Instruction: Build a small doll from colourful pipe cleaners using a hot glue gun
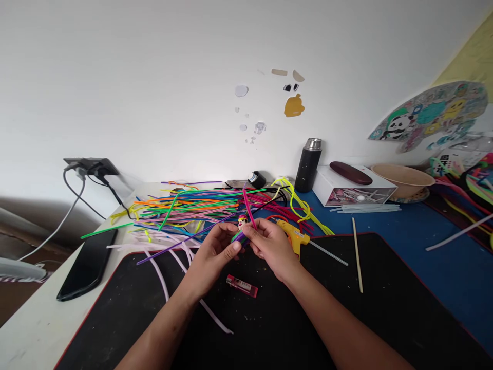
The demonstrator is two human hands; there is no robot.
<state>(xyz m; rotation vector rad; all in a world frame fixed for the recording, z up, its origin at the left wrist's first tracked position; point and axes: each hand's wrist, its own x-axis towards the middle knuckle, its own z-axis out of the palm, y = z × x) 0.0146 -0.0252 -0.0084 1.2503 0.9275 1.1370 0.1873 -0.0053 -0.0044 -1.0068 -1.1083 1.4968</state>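
Just beyond the middle of the black mat with the red edge [323, 308], the left hand [215, 252] and the right hand [273, 249] are meeting around 1 small purple-and-green bundle of fuzzy craft stems [239, 238]. The bundle is lying in the gap between the 2 thumbs, its short long axis running from near left to far right, so neither hand is sitting clearly nearer to it. The left hand is curling its fingers behind the bundle and pressing its thumb on the near side; the right hand is pinching the far-right end between thumb and forefinger.

Just beyond the fingertips, 1 small painted white head with a yellow-and-red top [242, 222] is standing roughly upright; what is supporting it is hidden. 1 slim bright-pink stem [248, 207] is rising from behind the right fingers, leaning far and left; whether they are gripping it, I cannot tell. 1 long purple fuzzy stem [175, 244] is slanting from near left to far right past the left hand.

On the near side, 1 flat red lighter [242, 285] is lying apart from both hands. The yellow glue gun [295, 237] is resting just right of the right hand.
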